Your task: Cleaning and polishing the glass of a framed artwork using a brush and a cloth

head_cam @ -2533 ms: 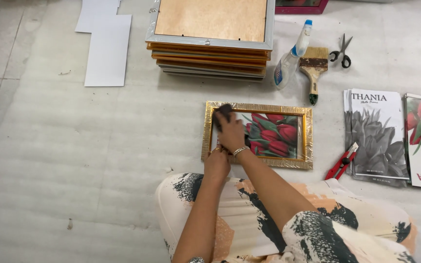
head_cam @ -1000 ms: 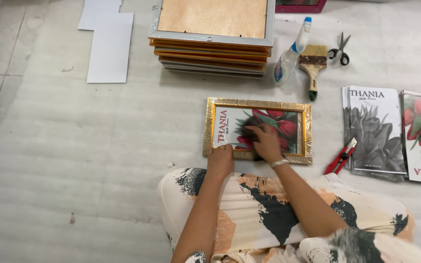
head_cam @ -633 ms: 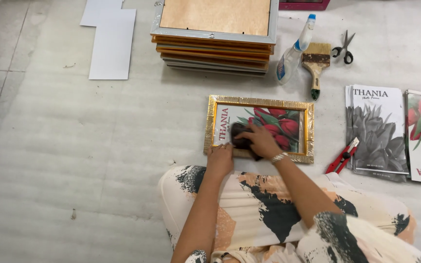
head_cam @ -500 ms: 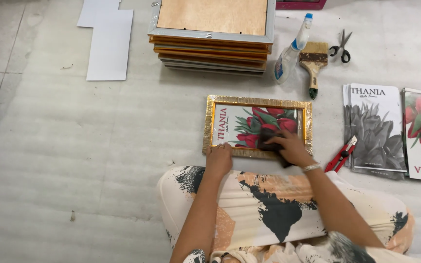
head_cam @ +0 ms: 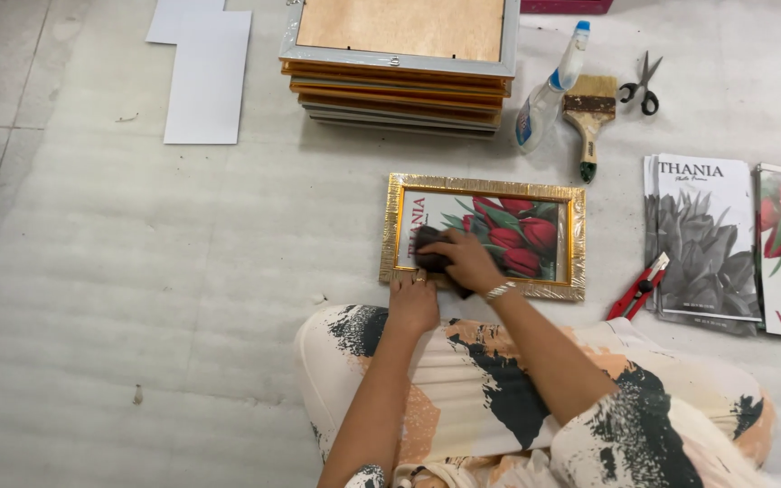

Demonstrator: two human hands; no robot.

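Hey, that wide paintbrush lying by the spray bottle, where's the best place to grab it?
Probably the paintbrush by its narrow wooden handle, coming from the near side: the handle points toward the person, bristles away. The spray bottle crowds its left; the scissors side is freer.

We reach both bare arms up from the lower centre of the frame: left hand flat, palm down; right hand just above it, fingers curled, bracelet at the wrist.

Before you lies one gold-framed tulip picture and one stack of framed boards. Beside you: one plastic spray bottle, one wooden paintbrush, one pair of black scissors, one red utility knife.
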